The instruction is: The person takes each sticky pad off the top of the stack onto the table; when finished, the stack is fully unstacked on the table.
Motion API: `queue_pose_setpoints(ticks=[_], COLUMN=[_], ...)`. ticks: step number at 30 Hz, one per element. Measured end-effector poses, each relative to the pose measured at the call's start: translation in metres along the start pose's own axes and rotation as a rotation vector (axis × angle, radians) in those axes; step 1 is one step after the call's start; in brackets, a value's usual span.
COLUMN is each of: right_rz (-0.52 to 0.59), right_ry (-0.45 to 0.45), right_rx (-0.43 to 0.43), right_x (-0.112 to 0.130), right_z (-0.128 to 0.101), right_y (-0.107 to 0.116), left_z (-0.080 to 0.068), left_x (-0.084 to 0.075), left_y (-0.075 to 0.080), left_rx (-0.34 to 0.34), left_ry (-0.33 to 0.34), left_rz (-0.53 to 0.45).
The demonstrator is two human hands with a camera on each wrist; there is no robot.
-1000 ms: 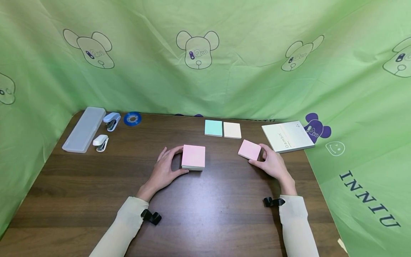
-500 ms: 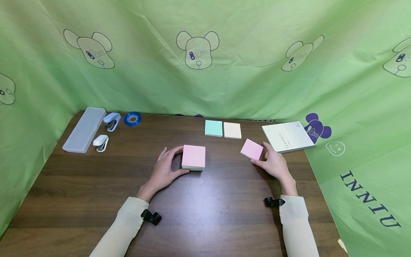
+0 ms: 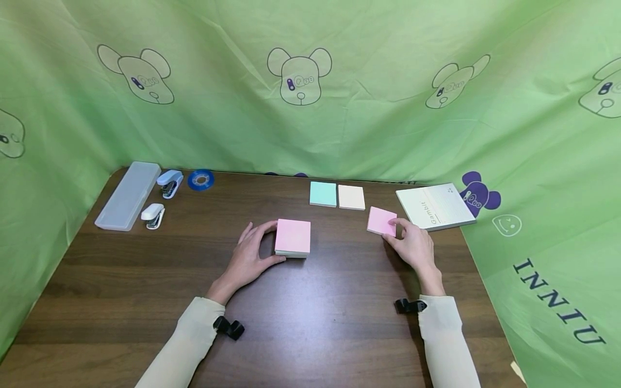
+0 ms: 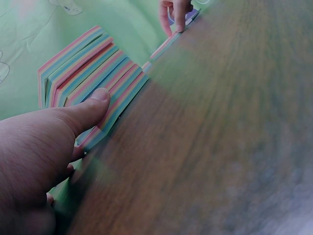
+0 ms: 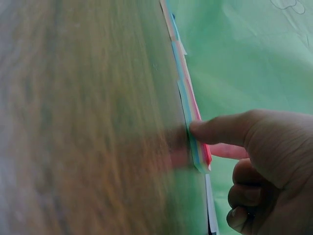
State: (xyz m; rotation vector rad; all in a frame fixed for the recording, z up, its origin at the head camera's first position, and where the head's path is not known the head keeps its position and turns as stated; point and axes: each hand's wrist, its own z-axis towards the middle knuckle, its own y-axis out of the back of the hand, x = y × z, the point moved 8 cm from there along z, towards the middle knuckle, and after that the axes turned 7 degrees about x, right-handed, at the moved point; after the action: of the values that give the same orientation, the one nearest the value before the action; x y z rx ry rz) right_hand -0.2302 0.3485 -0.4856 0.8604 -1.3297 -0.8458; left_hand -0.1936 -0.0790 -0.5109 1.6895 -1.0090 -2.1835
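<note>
The right hand's thumb [image 5: 205, 128] presses against the near edge of the small pink pad [image 3: 381, 221], with the index finger over its right edge, so the right hand [image 3: 411, 245] pinches the pad between them. Over the last second this pad has slid away from the person and turned: it lay skewed before, and now sits nearly square to the table edge, just beside the white notebook [image 3: 434, 206] and close to the cream pad [image 3: 351, 196] and the mint pad [image 3: 323, 193]. I'd judge it is being lined up with that row.

The left hand [image 3: 249, 257] has not moved. Its thumb [image 4: 88, 111] lies along the near side of the thick pink stack [image 3: 292, 237], fingers curled round the far left corner, holding it flat at the middle of the wooden table [image 3: 310, 318].

Off at the far left lie a clear pencil case [image 3: 127, 195], two small staplers [image 3: 160, 199] and a blue tape roll [image 3: 200, 179].
</note>
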Motion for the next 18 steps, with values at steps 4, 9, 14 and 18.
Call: queue_pose_setpoints(ticks=[4, 9, 14, 18], right_rz=[0.010, 0.027, 0.032, 0.022], right_ry=[-0.020, -0.041, -0.057, -0.093], right_rx=[0.000, -0.001, -0.014, -0.009], right_x=[-0.003, -0.013, -0.001, 0.008], right_z=[0.005, 0.018, 0.020, 0.022], right_y=[-0.002, -0.008, 0.000, 0.004], left_z=[0.000, -0.001, 0.000, 0.000], left_x=[0.000, 0.000, 0.001, 0.000], left_y=[0.000, 0.001, 0.000, 0.000], left_rx=[-0.002, -0.006, -0.001, 0.002], left_ry=[0.001, 0.003, 0.004, 0.006], left_rz=[-0.001, 0.002, -0.001, -0.003])
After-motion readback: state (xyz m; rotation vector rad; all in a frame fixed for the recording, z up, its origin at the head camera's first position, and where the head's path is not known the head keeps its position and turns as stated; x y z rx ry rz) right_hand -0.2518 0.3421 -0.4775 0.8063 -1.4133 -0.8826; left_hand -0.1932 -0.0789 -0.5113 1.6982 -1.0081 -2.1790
